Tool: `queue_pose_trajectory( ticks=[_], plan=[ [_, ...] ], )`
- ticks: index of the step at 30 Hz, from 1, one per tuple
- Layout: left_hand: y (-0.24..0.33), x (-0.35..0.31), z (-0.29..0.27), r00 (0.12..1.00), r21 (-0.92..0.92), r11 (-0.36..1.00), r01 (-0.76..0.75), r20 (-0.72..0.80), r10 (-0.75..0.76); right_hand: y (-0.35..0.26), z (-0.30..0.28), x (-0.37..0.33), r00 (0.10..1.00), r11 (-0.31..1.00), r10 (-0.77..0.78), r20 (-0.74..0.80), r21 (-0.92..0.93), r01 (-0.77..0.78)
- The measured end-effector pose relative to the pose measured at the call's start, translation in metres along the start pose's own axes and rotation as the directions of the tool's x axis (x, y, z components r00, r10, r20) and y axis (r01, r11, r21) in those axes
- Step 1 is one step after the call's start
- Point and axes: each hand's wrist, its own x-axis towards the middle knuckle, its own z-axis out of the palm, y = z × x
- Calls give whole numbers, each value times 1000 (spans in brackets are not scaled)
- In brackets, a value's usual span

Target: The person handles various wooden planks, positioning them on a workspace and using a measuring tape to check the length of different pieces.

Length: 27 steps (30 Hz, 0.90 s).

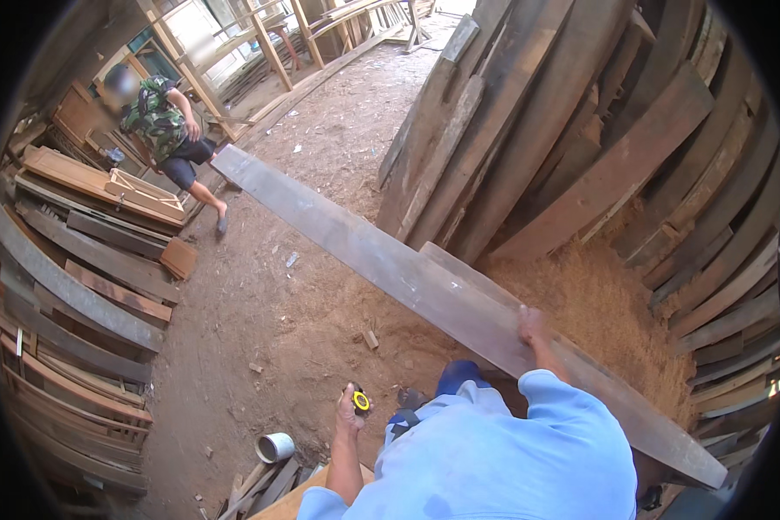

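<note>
My left hand (349, 411) is closed round a yellow and black tape measure (361, 401), held low at my left side. A long, wide wooden plank (355, 247) runs slantwise from the far left to the near right in front of me. On its far edge my right hand (534, 326) is closed, the arm reaching across it. A second board (468, 276) shows along the plank's far side, partly hidden by it. The plank's far end is beside another person (165, 126) in a camouflage shirt and dark shorts.
Tall planks (529, 113) lean in a row at the right, with sawdust (581, 295) at their foot. Stacked boards (78, 251) line the left. A white bucket (275, 447) and wood offcuts (264, 487) lie near my left arm. A timber frame (269, 52) stands at the back.
</note>
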Motion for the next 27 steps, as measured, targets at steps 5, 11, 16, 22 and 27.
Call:
queue_pose_trajectory(
  ticks=[5, 11, 16, 22, 27],
  plan=[
    [82, 28, 59, 995, 147, 985, -85, 59, 77, 0, 15, 8, 981, 990, 136, -139, 46, -130],
    [119, 92, 97, 952, -12, 997, 75, 300, -68, -3, 25, 41, 906, 953, 300, -297, 53, -298],
    [187, 140, 116, 905, -41, 981, 187, 395, -156, -152, 10, 65, 903, 988, 150, -402, 107, -116],
    [274, 184, 191, 834, 47, 969, 243, 500, -234, -380, 68, 91, 754, 701, -641, 142, 507, 501],
    [309, 223, 245, 786, -68, 965, 255, 596, -165, -495, 107, 48, 274, 373, -927, 257, 546, 750]
  ],
)
